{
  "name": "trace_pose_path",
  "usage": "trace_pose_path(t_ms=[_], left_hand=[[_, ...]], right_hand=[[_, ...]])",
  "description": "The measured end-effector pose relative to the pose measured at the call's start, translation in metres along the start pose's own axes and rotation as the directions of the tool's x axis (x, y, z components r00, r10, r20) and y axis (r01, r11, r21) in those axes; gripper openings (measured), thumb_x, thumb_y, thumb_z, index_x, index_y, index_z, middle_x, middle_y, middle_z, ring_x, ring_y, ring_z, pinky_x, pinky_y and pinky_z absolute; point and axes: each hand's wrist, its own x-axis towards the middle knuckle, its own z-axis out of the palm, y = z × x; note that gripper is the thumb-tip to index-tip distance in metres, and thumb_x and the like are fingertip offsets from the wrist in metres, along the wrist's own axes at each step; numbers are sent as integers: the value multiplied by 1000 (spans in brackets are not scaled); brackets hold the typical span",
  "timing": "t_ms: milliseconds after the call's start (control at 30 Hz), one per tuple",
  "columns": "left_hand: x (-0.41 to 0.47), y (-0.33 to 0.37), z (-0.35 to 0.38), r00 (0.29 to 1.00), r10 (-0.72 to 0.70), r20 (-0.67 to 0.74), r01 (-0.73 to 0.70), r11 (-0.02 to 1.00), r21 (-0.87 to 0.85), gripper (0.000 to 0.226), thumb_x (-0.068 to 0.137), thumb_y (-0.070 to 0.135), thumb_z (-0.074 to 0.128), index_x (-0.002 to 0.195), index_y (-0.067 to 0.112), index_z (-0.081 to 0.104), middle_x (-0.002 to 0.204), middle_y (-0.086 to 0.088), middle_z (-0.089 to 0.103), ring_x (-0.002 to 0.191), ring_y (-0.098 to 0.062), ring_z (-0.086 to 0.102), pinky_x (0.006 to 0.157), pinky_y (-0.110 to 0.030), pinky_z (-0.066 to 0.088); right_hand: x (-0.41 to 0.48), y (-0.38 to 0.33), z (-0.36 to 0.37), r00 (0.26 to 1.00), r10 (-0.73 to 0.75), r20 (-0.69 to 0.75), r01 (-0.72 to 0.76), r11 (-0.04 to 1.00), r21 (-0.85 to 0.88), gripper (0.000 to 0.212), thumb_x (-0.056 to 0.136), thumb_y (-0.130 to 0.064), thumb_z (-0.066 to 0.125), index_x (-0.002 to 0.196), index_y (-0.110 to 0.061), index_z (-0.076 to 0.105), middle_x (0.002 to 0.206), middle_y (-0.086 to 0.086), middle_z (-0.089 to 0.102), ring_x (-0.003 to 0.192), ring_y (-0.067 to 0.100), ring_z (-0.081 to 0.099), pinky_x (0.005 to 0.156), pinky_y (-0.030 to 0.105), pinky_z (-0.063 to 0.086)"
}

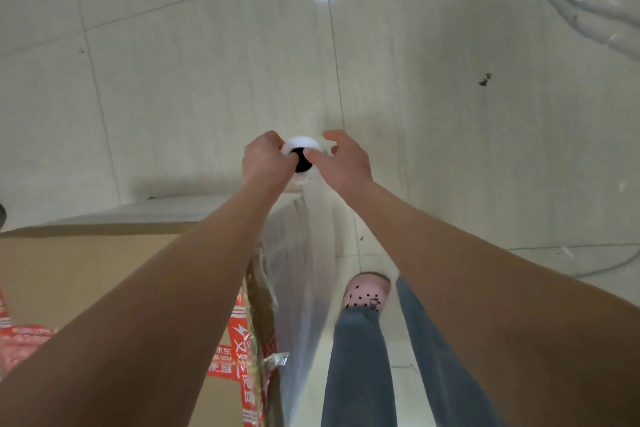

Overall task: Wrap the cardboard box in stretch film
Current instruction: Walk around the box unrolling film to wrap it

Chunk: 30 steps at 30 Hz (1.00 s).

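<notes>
Cardboard box (86, 274) stood on the concrete floor (173, 80) in the lower left of the head view, its brown top still bare, with strips of red printed tape (239, 340) along its right edge. Down the box's right side a sheet of stretch film (301, 270) lay cloudy and wrinkled, running up from that face to the roll beyond the box's far right corner. How many layers already covered that side, and whether the other 3 sides had any, could not be told from here.

The left hand (265, 158) gripped the roll (300, 143) from its left, fingers curled tightly round it beside the dark core hole. The roll was held upright and seen end-on, above the floor just past the box's corner. The right hand (346, 166) touched the roll's right rim with its thumb, while its fingers (332, 139) arched loosely and spread; whether they closed on the roll's far side could not be told.

To the right, a leg in jeans and a pink clog (367, 291) stood on the floor close beside the film-covered face.

Judging by this, wrapping looked under way but unfinished: 1 side carried film, the film had not been cut from the roll, and the top remained uncovered.
</notes>
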Motion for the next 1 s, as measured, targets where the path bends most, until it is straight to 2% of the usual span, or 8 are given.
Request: trace_pose_path(t_ms=[200,300,467,633,700,800,933,1000], left_hand=[[15,-3,-15,999,-38,33,38,999,16,20,79,19,64,95,9,60,93,-12,67,83,-31,67,78,-41,55],[19,-6,-17,996,-70,57,70,998,-3,22,79,21,68,96,8,62,93,-11,69,83,-28,67,77,-36,55],[21,-7,-20,991,-102,85,97,994,58,30,85,26,67,107,8,62,100,-6,65,80,-19,52,67,-25,36],[32,0,-26,971,119,207,-154,975,160,56,86,13,61,138,22,44,126,-8,55,117,-23,53,91,-31,44],[37,10,-29,953,134,273,-206,944,256,47,85,12,56,131,25,53,120,-4,59,112,-22,56,87,-31,46],[50,23,-35,959,95,268,-182,929,321,27,79,12,54,103,18,66,94,-3,64,85,-23,62,67,-29,47],[66,26,-44,985,34,171,-55,991,122,16,81,10,52,92,11,63,86,-6,60,78,-25,56,63,-29,41],[74,22,-48,990,-55,132,58,998,-19,10,81,14,56,88,9,61,85,-8,62,76,-27,60,63,-32,47]], right_hand=[[19,-21,20,1000,-4,-4,3,988,-157,40,90,-22,59,130,-24,52,126,1,57,89,17,51,73,24,39],[22,-25,23,1000,23,-12,-25,984,-177,39,90,-16,59,128,-23,54,126,1,57,94,19,54,73,24,38],[22,-32,29,999,24,-36,-31,975,-218,38,90,-13,56,127,-22,54,127,0,56,88,15,49,74,25,41],[24,-35,32,998,48,-40,-57,959,-278,37,92,-15,53,129,-22,53,128,-3,56,95,13,52,77,22,36],[26,-39,33,997,62,-38,-70,956,-284,36,93,-15,51,128,-23,55,126,-3,58,95,13,54,76,22,37],[36,-52,31,995,76,-59,-91,939,-333,37,91,-19,50,127,-28,57,124,-4,61,99,16,59,76,23,39],[51,-75,25,996,18,-91,-52,920,-388,35,87,-28,57,122,-28,59,118,-3,64,102,17,60,76,22,37],[59,-86,24,994,35,-107,-70,937,-341,38,86,-35,60,123,-26,57,113,-3,61,98,17,58,77,22,36]])
